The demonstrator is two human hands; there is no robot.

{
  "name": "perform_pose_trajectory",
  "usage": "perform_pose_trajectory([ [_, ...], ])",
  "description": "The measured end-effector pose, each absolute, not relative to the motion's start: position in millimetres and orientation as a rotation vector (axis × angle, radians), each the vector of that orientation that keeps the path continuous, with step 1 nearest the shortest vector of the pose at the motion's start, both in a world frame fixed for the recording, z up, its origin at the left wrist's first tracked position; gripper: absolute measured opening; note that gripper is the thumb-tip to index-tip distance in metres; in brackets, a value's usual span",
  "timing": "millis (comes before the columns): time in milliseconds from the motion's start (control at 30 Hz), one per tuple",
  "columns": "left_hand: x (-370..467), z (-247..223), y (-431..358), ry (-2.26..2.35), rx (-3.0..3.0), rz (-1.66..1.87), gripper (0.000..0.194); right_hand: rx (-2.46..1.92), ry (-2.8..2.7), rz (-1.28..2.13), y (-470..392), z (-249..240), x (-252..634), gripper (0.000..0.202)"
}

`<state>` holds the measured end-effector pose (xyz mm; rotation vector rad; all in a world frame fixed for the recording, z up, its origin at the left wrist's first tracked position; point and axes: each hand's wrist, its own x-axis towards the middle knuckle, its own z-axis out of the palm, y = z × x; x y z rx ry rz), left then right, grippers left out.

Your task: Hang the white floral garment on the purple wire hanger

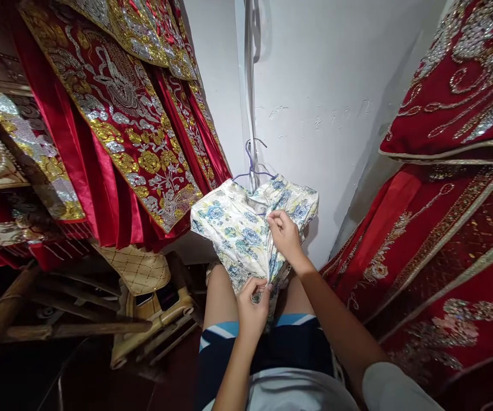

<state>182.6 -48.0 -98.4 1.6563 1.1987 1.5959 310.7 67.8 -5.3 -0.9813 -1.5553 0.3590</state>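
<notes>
A white blouse (241, 231) with blue and yellow flowers hangs in front of me on a purple wire hanger (251, 165). At its front opening, my right hand (284, 233) is closed, pinching the fabric edge just under the collar. Lower down, my left hand (255, 297) has thumb and fingers pinched on the same front edge near the bottom of the opening. The lower part of the garment falls between my knees, partly hidden by my left hand and forearm.
Red embroidered robes (139, 125) hang at the left, and more red beaded garments (435, 228) at the right. A bamboo chair (160, 319) stands low on the left, with a quilted gold cloth (137, 265) over it. Behind the hanger is a white wall (323, 74).
</notes>
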Motion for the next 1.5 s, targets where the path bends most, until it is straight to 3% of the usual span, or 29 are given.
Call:
perform_pose_trajectory([
  [300,189.7,-96.2,-55.5,1.178,1.704,1.543,0.02,-0.881,-1.485,0.217,97.3,65.9,314.1,0.01],
  [467,174.9,-94.4,-55.6,1.146,1.805,1.488,0.019,-0.792,-1.479,0.216,87.7,81.6,312.7,0.009],
  [633,156.4,-39.1,-22.8,1.063,2.068,1.384,0.016,-0.742,-1.55,0.228,77.0,77.3,313.5,0.009],
  [833,154.5,71.1,44.1,1.0,2.178,1.749,0.031,-0.731,-1.62,0.225,70.6,72.7,320.8,0.009],
  [933,160.4,102.6,69.6,0.965,2.455,1.678,0.022,-0.726,-1.602,0.211,70.3,74.8,323.1,0.01],
  [1233,166.7,124.4,72.4,1.04,2.322,1.744,0.03,-0.711,-1.642,-0.043,101.1,34.8,307.4,0.023],
  [1500,146.6,125.4,76.1,1.017,2.772,1.276,0.018,-0.766,-1.517,0.031,102.4,30.9,317.7,0.023],
])
